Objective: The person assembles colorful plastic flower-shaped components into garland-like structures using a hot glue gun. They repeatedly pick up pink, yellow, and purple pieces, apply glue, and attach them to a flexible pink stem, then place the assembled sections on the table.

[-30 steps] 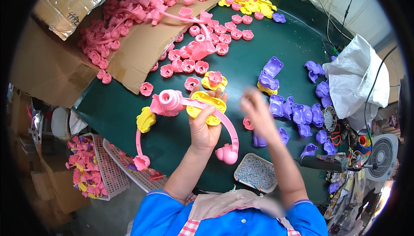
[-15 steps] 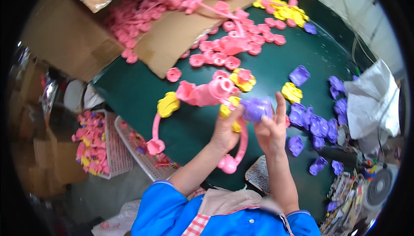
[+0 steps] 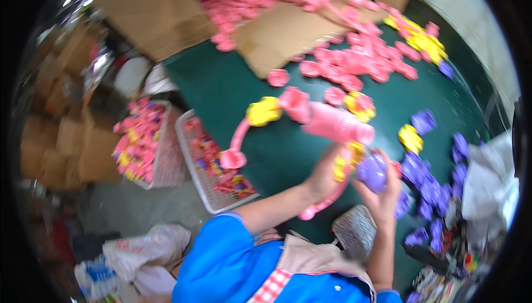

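Note:
My right hand (image 3: 383, 200) is closed around a glossy purple plastic cup-like part (image 3: 372, 171), just right of the other hand. With my left hand (image 3: 322, 176) I grip a yellow flower-shaped part (image 3: 342, 169); a curved pink tube (image 3: 332, 195) hangs below it, and its join is partly hidden by my fingers. Directly beyond is a pink cylindrical body (image 3: 332, 123) with a ridged neck. Another yellow flower part (image 3: 264, 111) and curved pink arm (image 3: 240, 135) extend from its left side. Whether the left hand also supports this body, I cannot tell.
Loose pink parts (image 3: 354, 59) lie at the back, by a cardboard flap (image 3: 288, 29). Yellow parts (image 3: 424, 42) sit far right. Purple parts (image 3: 429, 184) are heaped right, beside a white bag (image 3: 487, 175). Two plastic baskets (image 3: 172, 159) of small parts stand at left.
My right hand's spread fingers have closed round the purple part, which has turned and moved slightly away from my left hand. The whole view has swung left, shifting the table rightward.

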Demonstrator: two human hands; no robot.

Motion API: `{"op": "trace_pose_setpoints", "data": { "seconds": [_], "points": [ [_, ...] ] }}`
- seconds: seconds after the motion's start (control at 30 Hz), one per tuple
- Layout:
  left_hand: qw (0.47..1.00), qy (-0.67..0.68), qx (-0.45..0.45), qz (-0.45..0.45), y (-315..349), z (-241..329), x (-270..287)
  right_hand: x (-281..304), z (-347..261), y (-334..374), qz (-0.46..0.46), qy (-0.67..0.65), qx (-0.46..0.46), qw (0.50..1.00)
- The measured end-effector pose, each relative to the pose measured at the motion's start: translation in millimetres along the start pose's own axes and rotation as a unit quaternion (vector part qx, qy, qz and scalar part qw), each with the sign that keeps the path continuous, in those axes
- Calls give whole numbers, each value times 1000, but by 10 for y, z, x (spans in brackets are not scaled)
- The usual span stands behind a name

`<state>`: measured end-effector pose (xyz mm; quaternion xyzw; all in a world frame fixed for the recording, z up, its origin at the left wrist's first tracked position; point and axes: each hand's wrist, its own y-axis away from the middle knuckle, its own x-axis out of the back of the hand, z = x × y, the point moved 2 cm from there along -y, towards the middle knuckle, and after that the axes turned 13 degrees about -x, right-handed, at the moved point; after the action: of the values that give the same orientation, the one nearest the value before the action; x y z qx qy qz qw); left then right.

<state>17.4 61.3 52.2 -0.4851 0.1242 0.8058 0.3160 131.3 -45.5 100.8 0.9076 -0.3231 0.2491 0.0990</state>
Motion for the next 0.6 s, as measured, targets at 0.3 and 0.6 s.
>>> {"op": "trace_pose_setpoints", "data": {
  "seconds": [0.3,0.6],
  "points": [
    [997,-27,77,3,-57,78,62,-307,-119,-83,-162,-144,-40,975],
    [991,-25,85,99,21,70,35,-504,21,-73,-127,-100,-6,987]
  ]
}}
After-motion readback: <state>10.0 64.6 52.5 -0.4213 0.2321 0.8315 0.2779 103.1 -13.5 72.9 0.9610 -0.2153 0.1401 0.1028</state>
